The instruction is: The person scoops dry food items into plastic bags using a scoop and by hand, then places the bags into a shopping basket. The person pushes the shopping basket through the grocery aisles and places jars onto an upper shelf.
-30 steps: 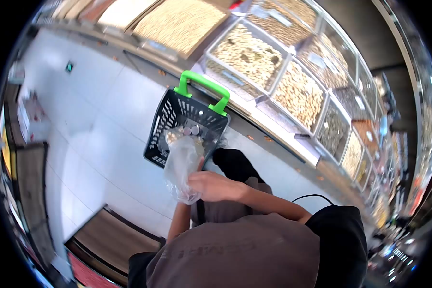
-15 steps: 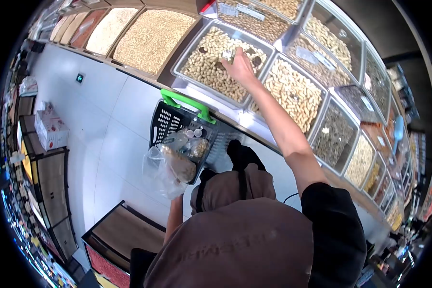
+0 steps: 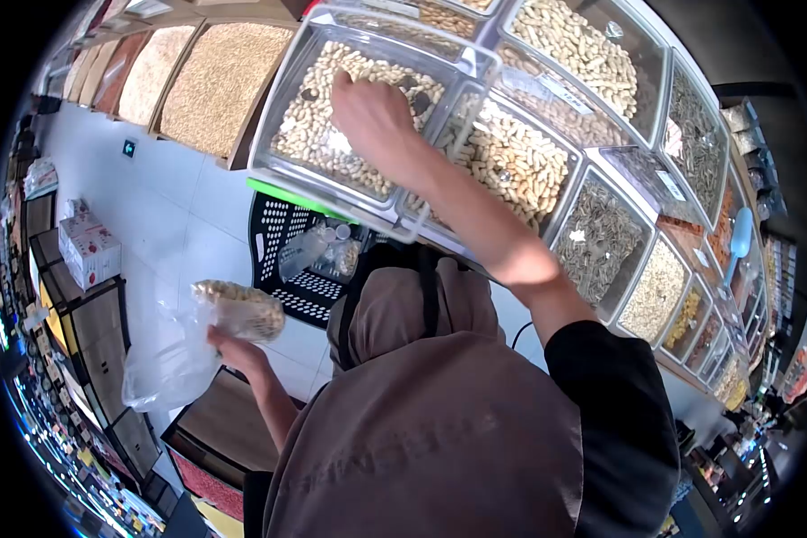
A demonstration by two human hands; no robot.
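Observation:
My right hand point(image 3: 368, 112) is closed over the middle of a clear plastic lid point(image 3: 486, 90); its fingers hide the grip. The lid is raised above a bin of unshelled peanuts point(image 3: 309, 125), and its near edge overhangs the bin's front. Off to the left, my left hand point(image 3: 231, 348) grips a clear plastic bag point(image 3: 166, 359) with peanuts bunched in its upper part. Below the peanut bin stands a black shopping basket point(image 3: 300, 303) with a green handle point(image 3: 296, 197), partly hidden by the lid. Clear bags and containers point(image 3: 323, 251) lie inside it.
Another peanut bin point(image 3: 520, 161) and a bin of dark striped seeds point(image 3: 601, 238) continue to the right. Grain bins point(image 3: 211, 90) are at the left. A white carton point(image 3: 90, 251) sits on a low shelf, and a blue scoop point(image 3: 741, 233) is at far right.
My right hand has lifted the clear lid up off the bin and moved left. My left hand has carried the bag of peanuts left, away from above the basket.

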